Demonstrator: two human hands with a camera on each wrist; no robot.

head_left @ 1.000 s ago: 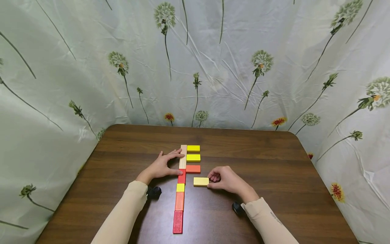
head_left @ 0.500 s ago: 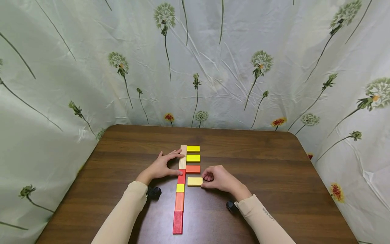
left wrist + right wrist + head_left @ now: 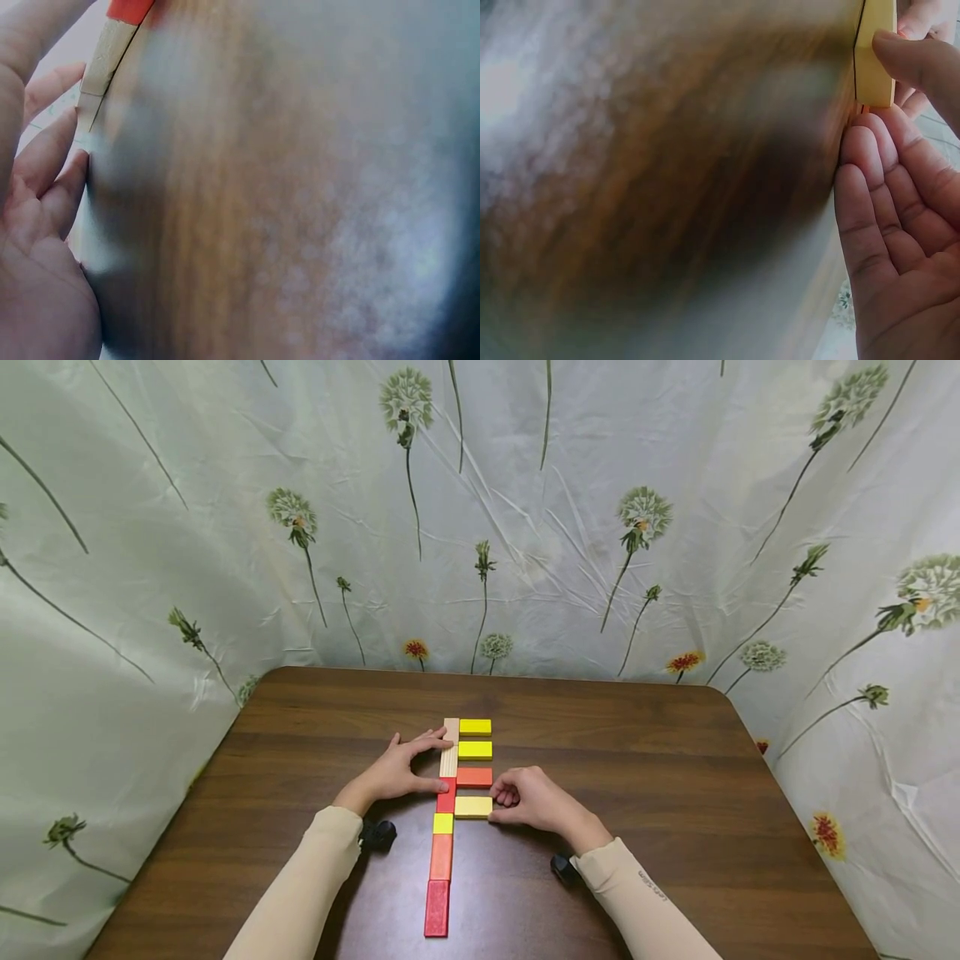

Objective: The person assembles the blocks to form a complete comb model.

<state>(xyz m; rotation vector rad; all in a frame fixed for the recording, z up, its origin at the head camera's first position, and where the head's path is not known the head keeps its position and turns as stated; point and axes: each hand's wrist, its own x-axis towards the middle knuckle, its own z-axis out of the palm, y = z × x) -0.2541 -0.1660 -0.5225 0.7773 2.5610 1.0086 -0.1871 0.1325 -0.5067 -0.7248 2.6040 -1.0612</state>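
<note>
A pale yellow block (image 3: 472, 807) lies flat on the table, its left end against the red block (image 3: 447, 802) of a straight column. At its right end my right hand (image 3: 542, 802) pinches it; the right wrist view shows the thumb along one side of the pale yellow block (image 3: 874, 56), other fingers curled. My left hand (image 3: 397, 772) rests along the column's left side, thumb on the red block and fingertips at the plain wooden blocks (image 3: 448, 766), fingers fairly straight. In the left wrist view, fingertips sit beside the wooden blocks (image 3: 109, 56).
Two yellow blocks (image 3: 475, 750) and an orange block (image 3: 474, 777) branch right from the column above the pale one. Below continue a small yellow block (image 3: 443, 823), an orange block (image 3: 441, 857) and a dark red block (image 3: 437, 910). A flowered curtain (image 3: 555, 527) hangs behind the table (image 3: 637, 735).
My right hand has slid the pale yellow block leftward across the table until it meets the column. The left hand has stayed in place.
</note>
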